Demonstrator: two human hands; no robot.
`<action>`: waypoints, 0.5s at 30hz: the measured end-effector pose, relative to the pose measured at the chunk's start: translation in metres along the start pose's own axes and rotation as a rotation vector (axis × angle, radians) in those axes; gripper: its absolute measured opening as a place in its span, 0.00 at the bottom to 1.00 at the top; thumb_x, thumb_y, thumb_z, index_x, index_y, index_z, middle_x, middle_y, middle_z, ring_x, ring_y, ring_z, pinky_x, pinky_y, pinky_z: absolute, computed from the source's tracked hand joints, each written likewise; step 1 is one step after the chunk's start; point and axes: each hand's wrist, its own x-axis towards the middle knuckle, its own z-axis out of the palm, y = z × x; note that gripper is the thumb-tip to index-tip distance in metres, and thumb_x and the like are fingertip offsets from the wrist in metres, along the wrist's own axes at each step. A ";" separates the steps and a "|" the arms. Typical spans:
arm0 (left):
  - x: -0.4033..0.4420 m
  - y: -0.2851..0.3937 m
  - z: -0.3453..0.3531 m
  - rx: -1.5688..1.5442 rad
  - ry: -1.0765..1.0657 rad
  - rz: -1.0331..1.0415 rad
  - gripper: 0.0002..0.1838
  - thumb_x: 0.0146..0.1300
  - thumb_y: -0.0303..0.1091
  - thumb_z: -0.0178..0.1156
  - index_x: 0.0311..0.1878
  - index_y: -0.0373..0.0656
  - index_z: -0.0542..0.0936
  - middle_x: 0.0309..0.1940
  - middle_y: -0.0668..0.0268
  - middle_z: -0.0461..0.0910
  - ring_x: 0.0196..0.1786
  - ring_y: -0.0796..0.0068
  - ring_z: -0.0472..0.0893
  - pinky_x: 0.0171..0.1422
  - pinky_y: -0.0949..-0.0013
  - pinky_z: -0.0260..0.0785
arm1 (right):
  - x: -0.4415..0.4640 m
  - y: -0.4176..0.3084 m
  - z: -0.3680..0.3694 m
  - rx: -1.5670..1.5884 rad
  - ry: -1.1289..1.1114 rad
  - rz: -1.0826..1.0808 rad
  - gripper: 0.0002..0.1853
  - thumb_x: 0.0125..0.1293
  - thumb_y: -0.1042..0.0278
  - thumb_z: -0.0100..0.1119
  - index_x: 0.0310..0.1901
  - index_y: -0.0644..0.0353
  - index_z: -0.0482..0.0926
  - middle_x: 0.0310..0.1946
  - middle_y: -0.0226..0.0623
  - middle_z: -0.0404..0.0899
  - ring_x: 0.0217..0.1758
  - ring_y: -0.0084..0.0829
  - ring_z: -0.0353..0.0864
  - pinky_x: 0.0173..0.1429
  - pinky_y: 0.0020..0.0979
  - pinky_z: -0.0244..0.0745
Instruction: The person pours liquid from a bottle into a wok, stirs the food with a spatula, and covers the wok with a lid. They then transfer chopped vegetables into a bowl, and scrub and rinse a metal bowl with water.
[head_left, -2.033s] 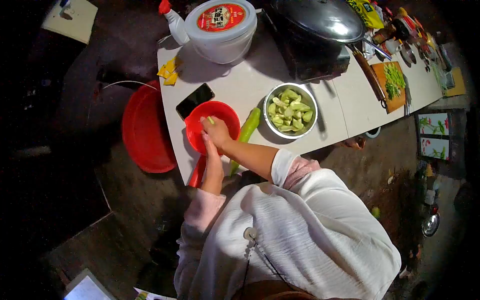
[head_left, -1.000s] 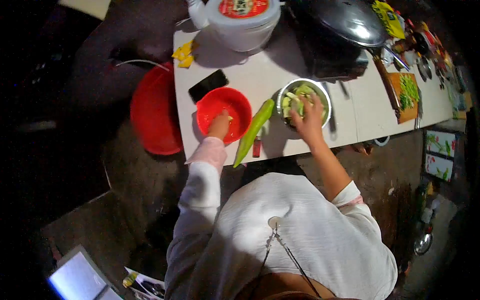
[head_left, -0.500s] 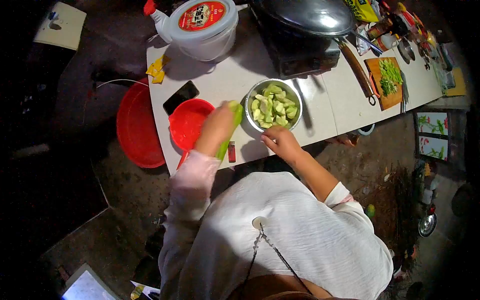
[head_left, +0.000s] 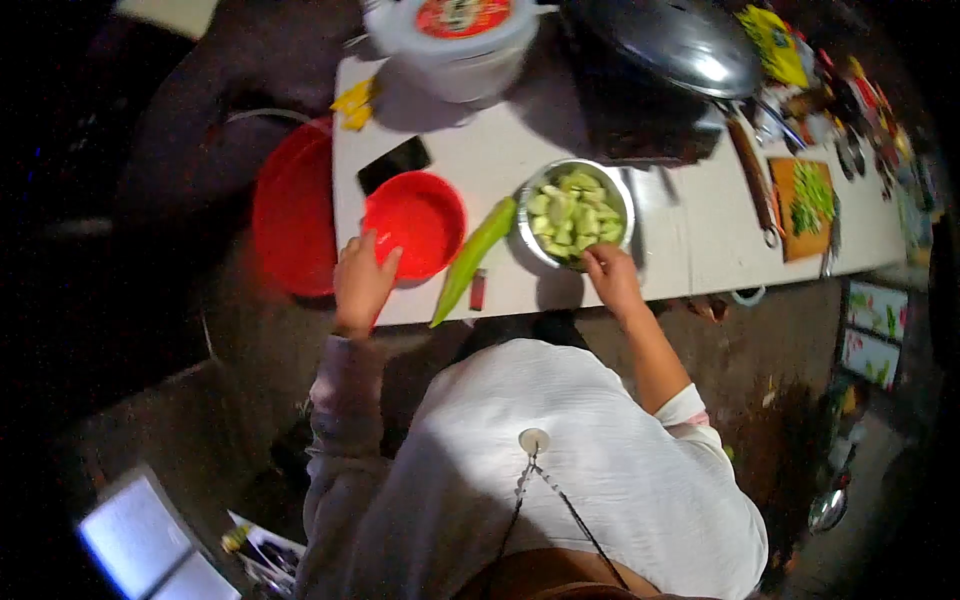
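Note:
My left hand (head_left: 364, 277) grips the near left rim of a red plastic ladle bowl (head_left: 420, 225), thumb on the inside. My right hand (head_left: 611, 272) pinches the near rim of a metal bowl (head_left: 628, 205) with its fingertips. Pale green cut chunks (head_left: 575, 215) fill that bowl. Between the two bowls a long green vegetable (head_left: 474, 260) lies slanted on the white table (head_left: 510, 125). Beside its lower part is a small red lighter (head_left: 479, 289).
A black phone (head_left: 394, 165), yellow wrappers (head_left: 354, 104) and a lidded white tub (head_left: 462, 60) are behind. A covered wok (head_left: 690, 50) stands on a stove. Chopped greens lie on a cutting board (head_left: 790, 235) at right. A red basin (head_left: 292, 215) is left of the table.
My left hand has left the long green vegetable and taken the red bowl's rim. My right hand has closed on the metal bowl's near rim. The camera view has shifted.

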 end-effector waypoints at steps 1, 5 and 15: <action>-0.009 -0.031 0.002 0.074 -0.032 -0.067 0.30 0.54 0.51 0.55 0.50 0.34 0.70 0.43 0.48 0.73 0.46 0.53 0.74 0.49 0.60 0.66 | 0.002 -0.004 0.007 0.050 -0.017 0.009 0.09 0.57 0.68 0.53 0.33 0.65 0.76 0.31 0.47 0.76 0.34 0.45 0.75 0.39 0.38 0.70; -0.011 -0.120 0.045 -0.359 -0.742 -0.067 0.27 0.55 0.52 0.57 0.45 0.36 0.70 0.31 0.59 0.77 0.30 0.66 0.77 0.33 0.66 0.70 | 0.013 -0.051 0.038 0.112 -0.071 -0.078 0.08 0.56 0.70 0.55 0.34 0.65 0.76 0.29 0.47 0.76 0.31 0.43 0.76 0.37 0.35 0.71; -0.038 -0.122 0.072 -1.372 -0.865 -0.211 0.12 0.54 0.34 0.58 0.38 0.40 0.70 0.22 0.68 0.71 0.21 0.78 0.73 0.22 0.74 0.66 | 0.098 -0.144 0.171 -0.748 -0.576 -0.640 0.09 0.54 0.69 0.53 0.36 0.59 0.78 0.33 0.42 0.77 0.39 0.42 0.76 0.42 0.35 0.72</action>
